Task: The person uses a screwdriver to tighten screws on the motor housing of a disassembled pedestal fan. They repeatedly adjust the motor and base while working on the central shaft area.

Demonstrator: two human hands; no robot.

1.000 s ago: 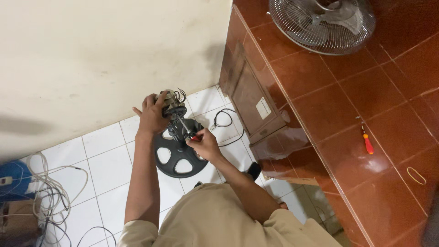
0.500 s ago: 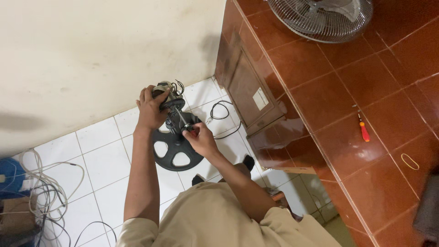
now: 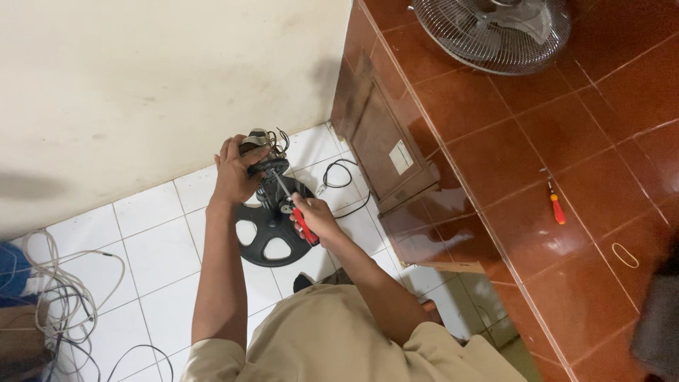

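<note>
My left hand [image 3: 232, 177] grips a black fan motor unit [image 3: 263, 157] with loose wires on top. The unit stands on a pole over a round black spoked base [image 3: 272, 237], which lies on the white tiled floor. My right hand [image 3: 316, 219] is closed around a red-handled screwdriver [image 3: 304, 225]. Its metal shaft points up toward the underside of the motor unit. Both forearms reach out from my beige shirt at the bottom of the head view.
A metal fan grille [image 3: 495, 32] lies on the raised red-brown tiled floor at top right. A second red screwdriver [image 3: 556, 206] and a rubber band [image 3: 624, 255] lie there too. A black cable [image 3: 341, 177] curls by a wooden panel [image 3: 385, 141]. White cables [image 3: 64, 290] pile at left.
The view has shifted a little, so the hands sit lower and more central. Both hands keep their hold on the motor unit and the screwdriver.
</note>
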